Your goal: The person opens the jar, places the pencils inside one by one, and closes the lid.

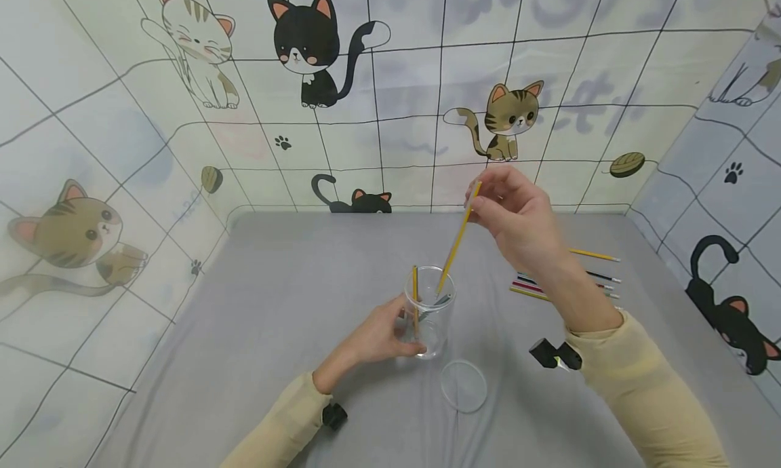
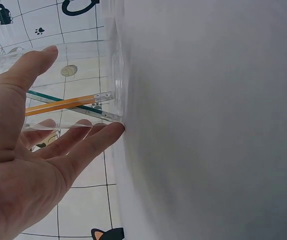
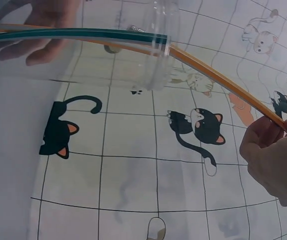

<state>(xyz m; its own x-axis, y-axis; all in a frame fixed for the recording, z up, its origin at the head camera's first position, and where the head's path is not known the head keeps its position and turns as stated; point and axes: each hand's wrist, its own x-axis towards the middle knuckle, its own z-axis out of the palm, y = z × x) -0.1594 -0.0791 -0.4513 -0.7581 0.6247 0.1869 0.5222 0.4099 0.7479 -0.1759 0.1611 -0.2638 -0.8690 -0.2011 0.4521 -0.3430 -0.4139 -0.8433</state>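
My left hand (image 1: 383, 332) grips the side of a clear cup (image 1: 434, 336) standing on the grey cloth, thumb and fingers on opposite sides of its wall. Inside the cup, a yellow pencil (image 1: 415, 286) and a green pencil (image 2: 44, 96) lean across each other in the left wrist view. Above the rim, my right hand (image 1: 518, 217) pinches another yellow pencil (image 1: 457, 241) by its upper end. That pencil slants down to the left, and its lower part reaches into the cup's mouth.
A clear round lid (image 1: 464, 386) lies on the grey cloth (image 1: 293, 271) in front of the cup. Several pencils (image 1: 594, 254) lie to the right, partly hidden behind my right forearm. Cat-printed white sheets (image 1: 409, 88) enclose the back and sides.
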